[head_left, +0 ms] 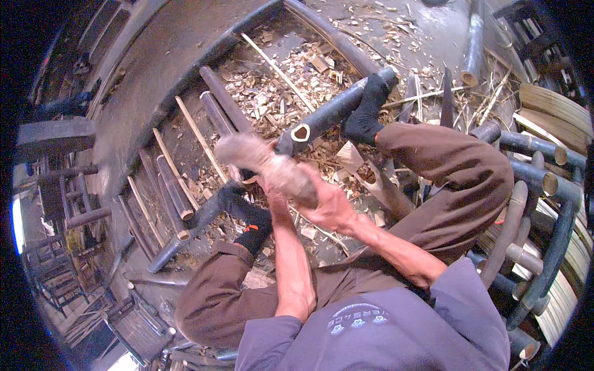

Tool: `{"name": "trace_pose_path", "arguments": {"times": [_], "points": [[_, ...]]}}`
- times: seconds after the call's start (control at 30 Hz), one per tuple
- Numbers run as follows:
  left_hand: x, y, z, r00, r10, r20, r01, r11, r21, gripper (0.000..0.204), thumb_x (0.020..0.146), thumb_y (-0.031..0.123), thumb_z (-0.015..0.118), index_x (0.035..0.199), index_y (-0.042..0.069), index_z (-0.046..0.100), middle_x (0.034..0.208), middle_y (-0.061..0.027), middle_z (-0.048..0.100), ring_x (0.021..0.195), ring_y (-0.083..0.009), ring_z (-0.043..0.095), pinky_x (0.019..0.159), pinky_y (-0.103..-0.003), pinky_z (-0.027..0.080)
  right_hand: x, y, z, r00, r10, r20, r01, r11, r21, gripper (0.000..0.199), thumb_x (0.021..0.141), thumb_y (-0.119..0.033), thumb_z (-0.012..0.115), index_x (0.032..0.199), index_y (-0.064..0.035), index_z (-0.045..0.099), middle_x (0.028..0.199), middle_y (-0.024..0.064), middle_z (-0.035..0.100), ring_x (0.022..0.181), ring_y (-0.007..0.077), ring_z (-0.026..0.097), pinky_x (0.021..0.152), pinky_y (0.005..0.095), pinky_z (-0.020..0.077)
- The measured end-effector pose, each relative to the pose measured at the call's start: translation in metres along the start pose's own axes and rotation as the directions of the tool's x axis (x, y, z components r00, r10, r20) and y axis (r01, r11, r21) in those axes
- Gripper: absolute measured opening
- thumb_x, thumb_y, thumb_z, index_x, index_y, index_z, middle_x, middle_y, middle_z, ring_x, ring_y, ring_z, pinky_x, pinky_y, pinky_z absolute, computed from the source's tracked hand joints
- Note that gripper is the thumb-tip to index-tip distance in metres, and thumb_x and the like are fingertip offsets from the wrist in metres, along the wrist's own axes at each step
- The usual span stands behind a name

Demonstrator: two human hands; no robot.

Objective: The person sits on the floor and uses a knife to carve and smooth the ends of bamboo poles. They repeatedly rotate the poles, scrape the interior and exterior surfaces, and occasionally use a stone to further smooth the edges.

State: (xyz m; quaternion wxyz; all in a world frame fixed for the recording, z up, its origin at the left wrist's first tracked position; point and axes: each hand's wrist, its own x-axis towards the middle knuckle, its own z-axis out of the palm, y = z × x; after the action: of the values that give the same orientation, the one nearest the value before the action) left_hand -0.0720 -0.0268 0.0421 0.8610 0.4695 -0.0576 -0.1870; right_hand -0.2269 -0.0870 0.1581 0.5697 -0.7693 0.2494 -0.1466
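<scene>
My right hand (334,201) is closed around the thick end of a pale wooden mallet (260,159), which is smeared by motion. Its far end hangs over a dark bamboo frame lying on the floor. My left hand (275,188) is under the mallet, beside a dark bamboo pole; its fingers are mostly hidden, so I cannot tell what it holds. Just beyond the hands, a dark bamboo pole (334,111) shows a pale-rimmed hole (301,133). My right foot (366,111), in a black sock, rests against this pole, and my left foot (247,216) lies by the near pole.
Wood chips (297,74) cover the floor inside the frame. Several thin pale strips (201,137) and short dark poles (173,188) lie across its left side. A saw blade (447,102) stands beyond my right knee. Bamboo furniture (538,247) crowds the right; chairs (68,204) stand at left.
</scene>
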Motion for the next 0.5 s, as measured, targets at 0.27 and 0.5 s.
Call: {"name": "trace_pose_path", "arguments": {"times": [0.27,0.5], "points": [[-0.003,-0.016,0.001,0.999,-0.021,-0.046,0.022,0.999,0.029,0.030,0.079,-0.001,0.065,0.108,0.004,0.055,0.110,-0.0152,0.063,0.105,-0.0256,0.058,0.103,-0.040,0.040,-0.023,-0.033,0.041,0.966,-0.112,0.233,0.100,0.993,0.063,0.083,0.076,-0.031,0.076,0.142,-0.0077,0.032,0.121,0.0232,0.058,0.105,0.0378,0.062,0.087,0.0413,0.0515],[0.006,-0.026,0.006,0.999,-0.033,-0.013,0.033,0.999,0.008,0.028,0.080,-0.001,0.066,0.105,0.003,0.056,0.109,-0.0135,0.063,0.105,-0.0235,0.059,0.100,-0.038,0.042,-0.010,-0.074,0.041,0.944,-0.303,0.127,0.296,0.952,0.074,0.083,0.076,-0.040,0.076,0.141,-0.0079,0.036,0.119,0.0226,0.059,0.105,0.0378,0.061,0.088,0.0423,0.0514]]}}
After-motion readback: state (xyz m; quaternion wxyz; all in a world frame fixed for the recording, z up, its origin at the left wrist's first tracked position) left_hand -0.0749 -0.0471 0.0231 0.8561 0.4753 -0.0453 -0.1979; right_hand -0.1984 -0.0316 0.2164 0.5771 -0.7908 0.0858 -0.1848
